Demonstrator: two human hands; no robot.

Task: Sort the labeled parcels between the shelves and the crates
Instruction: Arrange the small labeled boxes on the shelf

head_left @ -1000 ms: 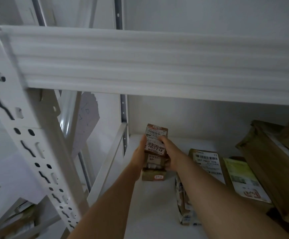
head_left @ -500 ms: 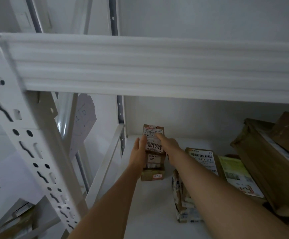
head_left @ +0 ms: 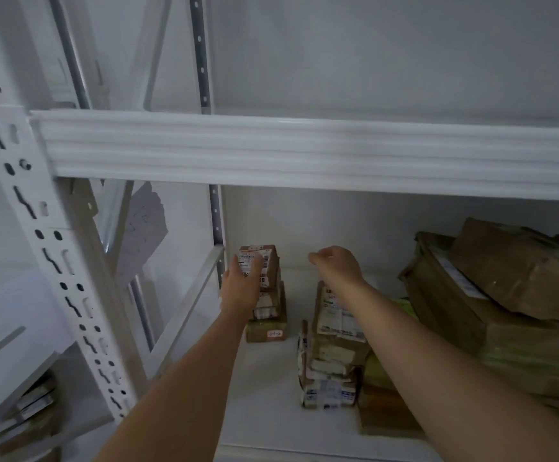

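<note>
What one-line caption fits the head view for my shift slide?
Left hand steadies the top parcel of a small stack on the white shelf, right hand empty beside it.

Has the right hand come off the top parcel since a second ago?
Yes. The right hand left the top parcel, moving right toward the labeled stack.

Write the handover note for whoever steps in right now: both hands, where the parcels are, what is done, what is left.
Left hand: fingers resting against the top parcel of the small stack at the shelf's back left; whether it grips is unclear.
Right hand: loosely curled, holding nothing, above the middle pile.
Large brown parcels are stacked on the right.
Done: top parcel sits on the stack.
Left: let go with the left hand, fetch the next parcel. No crates in view.
</note>
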